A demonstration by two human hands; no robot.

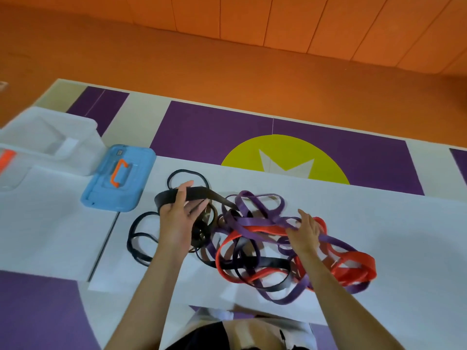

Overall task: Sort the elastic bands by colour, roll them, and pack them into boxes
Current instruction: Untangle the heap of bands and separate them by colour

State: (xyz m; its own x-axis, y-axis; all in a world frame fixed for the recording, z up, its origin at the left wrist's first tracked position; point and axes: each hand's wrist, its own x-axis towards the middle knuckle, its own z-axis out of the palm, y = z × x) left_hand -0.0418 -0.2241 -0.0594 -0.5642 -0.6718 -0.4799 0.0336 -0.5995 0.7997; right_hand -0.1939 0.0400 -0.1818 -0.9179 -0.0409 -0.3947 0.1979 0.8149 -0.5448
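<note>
Roughly left-right, black band point(202, 192) in left hand point(177, 219).

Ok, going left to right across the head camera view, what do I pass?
clear box → blue lid → left hand, gripping a black band → right hand → red band at the tangle's right end.

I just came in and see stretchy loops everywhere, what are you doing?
A person is sorting a tangled pile of purple, red and black elastic bands on a white table. The left hand grips a wide black elastic band that runs into the tangle. The right hand rests on purple and red loops. Clear plastic boxes stand at the left; no band looks rolled yet.
</note>
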